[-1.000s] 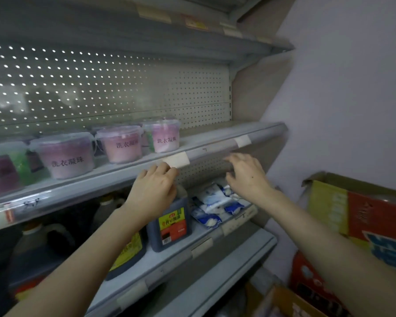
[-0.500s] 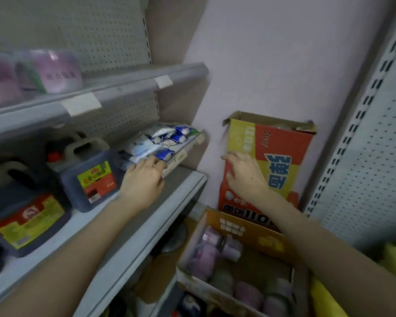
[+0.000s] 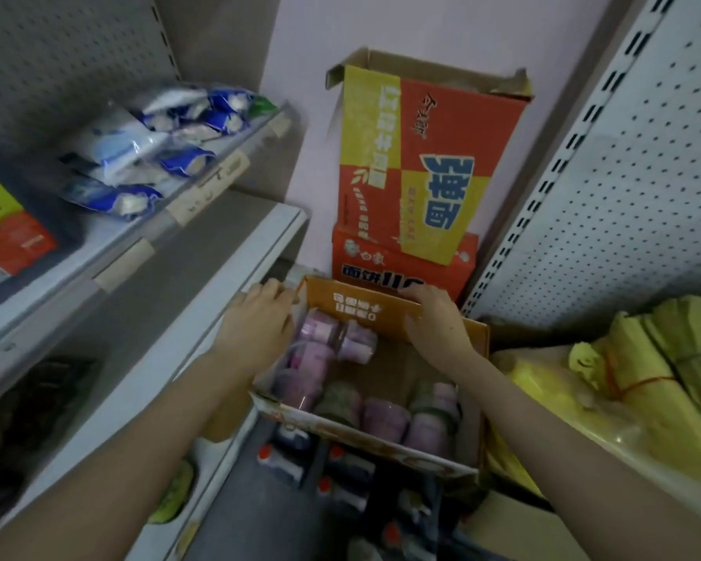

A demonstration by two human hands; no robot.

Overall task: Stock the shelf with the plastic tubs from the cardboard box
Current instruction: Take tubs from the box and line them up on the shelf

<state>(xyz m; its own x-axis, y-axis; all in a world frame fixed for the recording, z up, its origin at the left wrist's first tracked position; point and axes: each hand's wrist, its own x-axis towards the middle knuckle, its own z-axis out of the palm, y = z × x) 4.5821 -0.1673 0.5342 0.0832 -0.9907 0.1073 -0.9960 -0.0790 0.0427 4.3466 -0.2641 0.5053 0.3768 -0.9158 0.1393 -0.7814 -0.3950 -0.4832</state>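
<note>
An open orange cardboard box (image 3: 473,398) sits low in front of me with several pink plastic tubs (image 3: 312,354) lying inside, more of them along its near side (image 3: 385,417). My left hand (image 3: 256,321) hovers over the box's left far corner, fingers spread, just above the pink tubs. My right hand (image 3: 438,317) hangs over the box's far wall, fingers loosely apart, holding nothing. The grey shelf (image 3: 203,277) runs along the left.
Blue-and-white packets (image 3: 146,151) and a dark jug (image 3: 5,236) fill the upper left shelf. Stacked red-and-yellow cartons (image 3: 421,164) stand against the wall behind the box. Yellow bags (image 3: 644,378) lie to the right, below a white pegboard panel (image 3: 624,176). Dark bottles (image 3: 300,459) stand below the box.
My view has swung down from the upper shelf to the floor box. Both hands dropped from the shelf edge and now reach over the open box of tubs.
</note>
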